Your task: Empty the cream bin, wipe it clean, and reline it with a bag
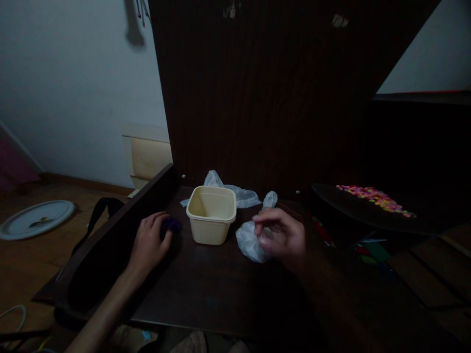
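A cream plastic tub (211,230) stands upright on the dark wooden surface, with its top uncovered. To its left, my left hand (150,241) is curled with thumb and fingers around a small dark purple soft-looking bundle (172,224), partly hidden by the hand. On the other side of the tub lies a crumpled, knotted white plastic bag (250,242). My right hand (283,235) is in front of and over this bag, its fingers bent in a pinch. Whatever the fingertips hold is too small or blurred to make out.
Behind the tub lies another thin white plastic bag (245,197). A tall dark panel (257,98) rises at the back, and a low side board (121,235) bounds the left. Several pink and yellow small pieces (375,198) lie on a dark raised surface at right. A white round lid (40,218) lies on the floor.
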`<state>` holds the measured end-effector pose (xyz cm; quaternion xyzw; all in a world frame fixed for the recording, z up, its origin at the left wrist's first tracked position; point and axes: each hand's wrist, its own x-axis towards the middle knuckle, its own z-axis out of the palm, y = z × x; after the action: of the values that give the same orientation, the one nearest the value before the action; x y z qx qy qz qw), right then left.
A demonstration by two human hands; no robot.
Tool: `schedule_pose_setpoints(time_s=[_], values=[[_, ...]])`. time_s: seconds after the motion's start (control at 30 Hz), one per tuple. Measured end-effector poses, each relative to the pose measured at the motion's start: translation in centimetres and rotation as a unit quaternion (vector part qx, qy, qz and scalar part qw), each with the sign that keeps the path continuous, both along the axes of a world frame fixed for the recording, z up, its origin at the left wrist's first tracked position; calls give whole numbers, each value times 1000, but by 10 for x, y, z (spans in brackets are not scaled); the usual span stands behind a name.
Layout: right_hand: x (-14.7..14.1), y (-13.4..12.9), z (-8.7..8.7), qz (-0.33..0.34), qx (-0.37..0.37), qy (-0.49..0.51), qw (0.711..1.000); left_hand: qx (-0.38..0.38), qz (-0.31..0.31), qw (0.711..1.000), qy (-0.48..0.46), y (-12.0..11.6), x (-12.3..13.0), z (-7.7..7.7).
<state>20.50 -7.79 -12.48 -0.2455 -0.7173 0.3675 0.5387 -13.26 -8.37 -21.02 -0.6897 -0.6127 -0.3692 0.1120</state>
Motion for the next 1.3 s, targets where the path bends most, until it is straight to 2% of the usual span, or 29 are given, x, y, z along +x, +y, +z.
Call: schedule_pose_setpoints(time_s=[0.03, 0.1, 0.17, 0.2, 0.3, 0.43, 0.53, 0.67, 0.73, 0.8, 0.93, 1.07, 1.2, 1.3], values=[[-1, 13, -5, -10, 4, 10, 1000, -27, 5, 1000, -13, 4, -3, -1], [-2, 40, -17, -89, -35, 4, 995, -65, -2, 997, -45, 10, -6, 2], [-2, 64, -30, -158, -80, -19, 984, -93, -48, 991, -79, 15, -5, 9], [-3, 73, -36, -160, -86, -25, 983, -107, -82, 987, -91, 18, -4, 13], [-5, 86, -46, -108, -86, -49, 989, -153, -166, 970, -94, 28, 1, 22], [-15, 82, -45, 5, -55, -111, 992, -199, -199, 959, -42, 37, 8, 24], [-26, 77, -41, 25, -38, -155, 987, -245, -151, 957, 46, 36, 11, 25], [-35, 73, -37, 4, -27, -200, 980, -278, -3, 948, 154, 28, 8, 27], [-37, 72, -34, -3, -30, -209, 977, -276, 44, 943, 179, 22, 2, 28], [-38, 73, -32, -3, -31, -213, 977, -279, 67, 940, 184, 16, -4, 28], [-41, 77, -28, -3, -31, -223, 974, -261, 86, 945, 175, 7, -15, 32], [-44, 76, -23, -10, -4, -228, 974, -197, 110, 966, 130, 6, -19, 45], [-42, 71, -15, -9, 12, -247, 969, -115, 118, 986, 27, 11, -17, 66], [-39, 65, -7, -8, 9, -278, 960, -74, 131, 984, -95, 13, -15, 83]])
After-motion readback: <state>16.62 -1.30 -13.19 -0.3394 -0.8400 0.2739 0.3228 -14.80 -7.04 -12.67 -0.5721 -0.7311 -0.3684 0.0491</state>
